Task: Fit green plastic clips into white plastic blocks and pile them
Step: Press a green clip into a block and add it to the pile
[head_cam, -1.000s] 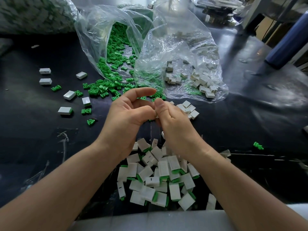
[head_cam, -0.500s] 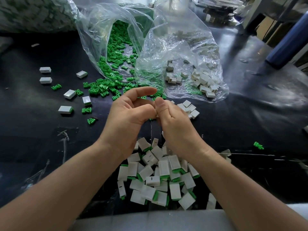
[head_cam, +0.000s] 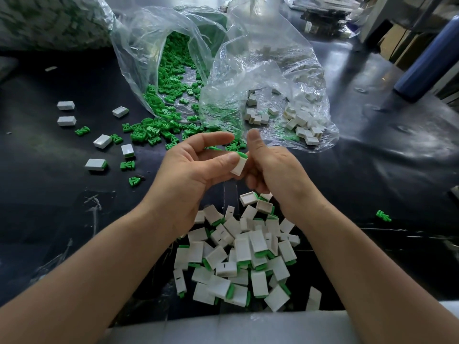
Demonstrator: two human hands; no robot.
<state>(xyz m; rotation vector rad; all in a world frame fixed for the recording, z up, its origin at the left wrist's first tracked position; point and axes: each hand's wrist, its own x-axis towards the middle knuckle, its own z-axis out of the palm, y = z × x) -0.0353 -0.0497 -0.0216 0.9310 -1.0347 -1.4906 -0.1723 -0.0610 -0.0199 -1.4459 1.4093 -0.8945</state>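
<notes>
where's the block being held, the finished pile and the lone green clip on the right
held white block (head_cam: 237,167), head view, its white face under the green end
finished pile (head_cam: 242,249), head view, a white block near its middle
lone green clip (head_cam: 383,216), head view, middle of the clip

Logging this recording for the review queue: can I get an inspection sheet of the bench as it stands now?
Surface: black table, glossy and scuffed.
Job's things: white block with a green clip at its top, between the hands; pile of fitted blocks below them; green clips spilling from a clear bag; white blocks in a second clear bag.
Clutter: loose blocks at left; a stray clip at right.
Grips: left hand pinches the block; right hand curled against it, hold unclear.
Cables: nothing seen.
Surroundings: blue cylinder at far right; blurred filled bag at far left.
</notes>
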